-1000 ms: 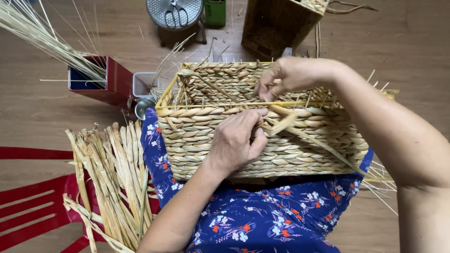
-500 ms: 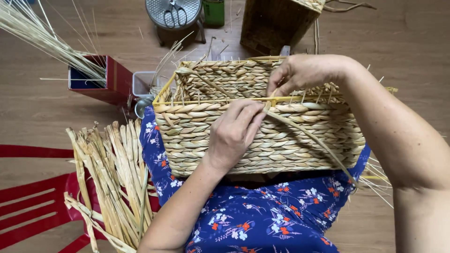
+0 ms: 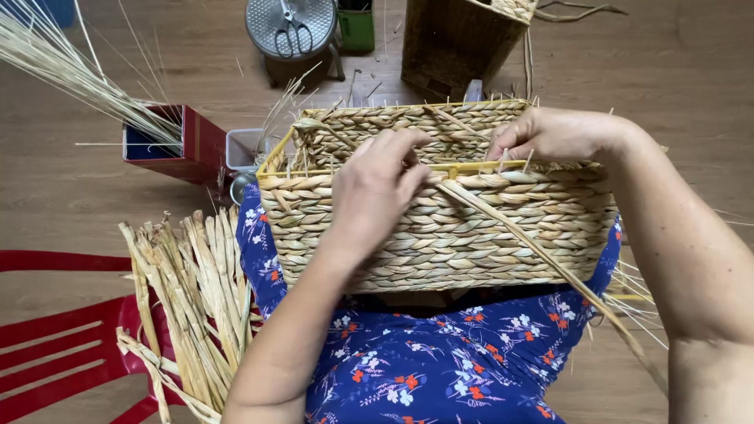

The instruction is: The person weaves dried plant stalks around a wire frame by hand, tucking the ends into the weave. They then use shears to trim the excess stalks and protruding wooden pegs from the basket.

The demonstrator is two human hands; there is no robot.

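— Basket (image 3: 440, 228) of plaited straw lay on the person's lap, over the blue flowered cloth (image 3: 440, 369). Where were the hands against it?

— Both sat at the basket's near rim. The left hand (image 3: 377, 184) lay on the front wall, its fingers (image 3: 408, 149) curled over the yellow frame wire (image 3: 393, 170) and reaching inside; whether that grip pinched anything I could not tell. The right hand (image 3: 554, 133) rested on the rim to the right of the left one, its grip narrow, fingertips pressed to the wire where a long flat straw strand (image 3: 542, 251) began; that strand ran slantwise down the front wall and past the basket's lower right corner.

— And the containers round the basket?

— Beyond it to the left stood a red box (image 3: 196, 145) with thin pale stalks (image 3: 71, 71) fanning out of it, and beside that a small white tub (image 3: 239, 149). Farther beyond the basket a round metal sieve (image 3: 290, 27) held scissors (image 3: 292, 31). A dark woven bin (image 3: 459, 43) stood just behind the basket. Left of the basket, a bundle of dry straw (image 3: 188, 306) lay across a red chair (image 3: 71, 338).
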